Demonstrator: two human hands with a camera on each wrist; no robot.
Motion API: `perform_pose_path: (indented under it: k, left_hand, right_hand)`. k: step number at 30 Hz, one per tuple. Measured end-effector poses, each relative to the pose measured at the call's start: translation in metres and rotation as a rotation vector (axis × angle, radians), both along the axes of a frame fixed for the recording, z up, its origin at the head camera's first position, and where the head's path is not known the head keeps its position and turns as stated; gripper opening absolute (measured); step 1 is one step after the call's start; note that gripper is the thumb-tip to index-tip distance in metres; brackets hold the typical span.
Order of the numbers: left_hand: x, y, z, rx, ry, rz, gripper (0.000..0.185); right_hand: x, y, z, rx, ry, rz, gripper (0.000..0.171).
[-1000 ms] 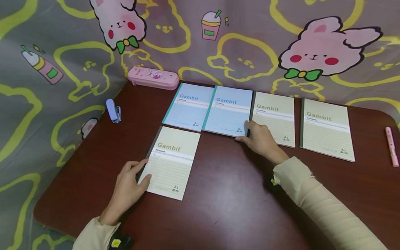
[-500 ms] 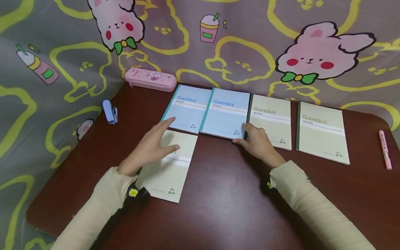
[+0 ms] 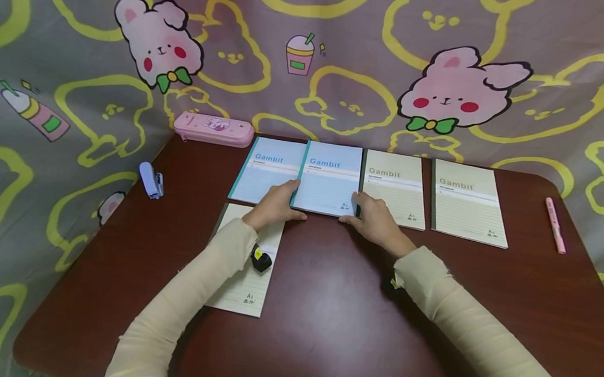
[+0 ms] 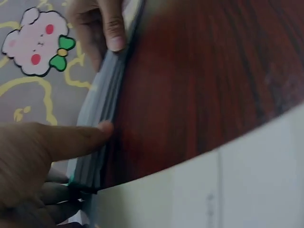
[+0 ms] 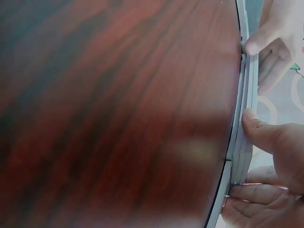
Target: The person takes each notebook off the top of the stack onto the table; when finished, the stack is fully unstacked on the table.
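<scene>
table (image 3: 347, 323) | five notebooks (image 3: 466, 202) | pencil case (image 3: 213, 129) | stapler (image 3: 149, 180) | pen (image 3: 555, 225)

Head view: high, looking forward and down over the table (image 3: 357, 323). Wrist views: very near, level with the tabletop, facing the blue notebook (image 3: 327, 181) edge; all three share it.

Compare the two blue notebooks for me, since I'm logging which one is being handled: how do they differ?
The right blue notebook has both hands on it: the left hand at its near left corner, the right hand at its near right corner. The left blue notebook is touched there only by left fingertips. It also lies nearer the pink pencil case. Both read Gambit and lie flat.
</scene>
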State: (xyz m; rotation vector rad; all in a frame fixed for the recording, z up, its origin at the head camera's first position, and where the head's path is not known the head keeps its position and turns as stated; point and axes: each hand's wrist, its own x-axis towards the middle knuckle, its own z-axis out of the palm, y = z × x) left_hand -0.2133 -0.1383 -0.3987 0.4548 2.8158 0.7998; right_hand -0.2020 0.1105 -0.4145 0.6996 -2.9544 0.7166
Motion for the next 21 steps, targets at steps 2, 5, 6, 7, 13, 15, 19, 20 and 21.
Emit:
perform_pose_path:
  k: [2,5,6,7,13,15,19,20,21]
  left_hand:
    - [0.000,0.001,-0.003,0.006,0.023,0.021,0.089]
    - [-0.001,0.001,-0.005,0.006,0.060,0.036,0.085]
    - [-0.001,0.001,-0.005,0.005,0.068,0.039,0.084]
    - [-0.002,0.000,-0.006,0.005,0.073,0.041,0.084]
    - [-0.001,-0.003,-0.010,0.003,0.085,0.061,0.085]
    - [-0.001,-0.002,-0.011,0.004,0.084,0.066,0.085]
    - [-0.002,-0.001,-0.012,0.006,0.078,0.076,0.087]
    - [-0.002,0.000,-0.012,0.008,0.077,0.079,0.088]
    - [-0.002,0.000,-0.012,0.005,0.079,0.081,0.088]
  right_hand:
    - [0.000,-0.001,0.000,-0.004,0.000,-0.003,0.035]
    - [-0.002,-0.001,0.001,-0.028,0.006,-0.011,0.036]
    - [-0.003,-0.001,0.002,-0.039,0.011,-0.014,0.037]
    - [-0.004,-0.002,0.003,-0.051,0.014,-0.019,0.040]
    - [-0.015,-0.017,0.009,-0.083,0.005,-0.159,0.042]
    - [-0.019,-0.022,0.010,-0.077,-0.033,-0.222,0.047]
    - [-0.027,-0.026,0.013,-0.056,-0.136,-0.316,0.048]
    - [-0.028,-0.025,0.013,-0.056,-0.157,-0.331,0.048]
    - [-0.029,-0.024,0.014,-0.059,-0.178,-0.340,0.048]
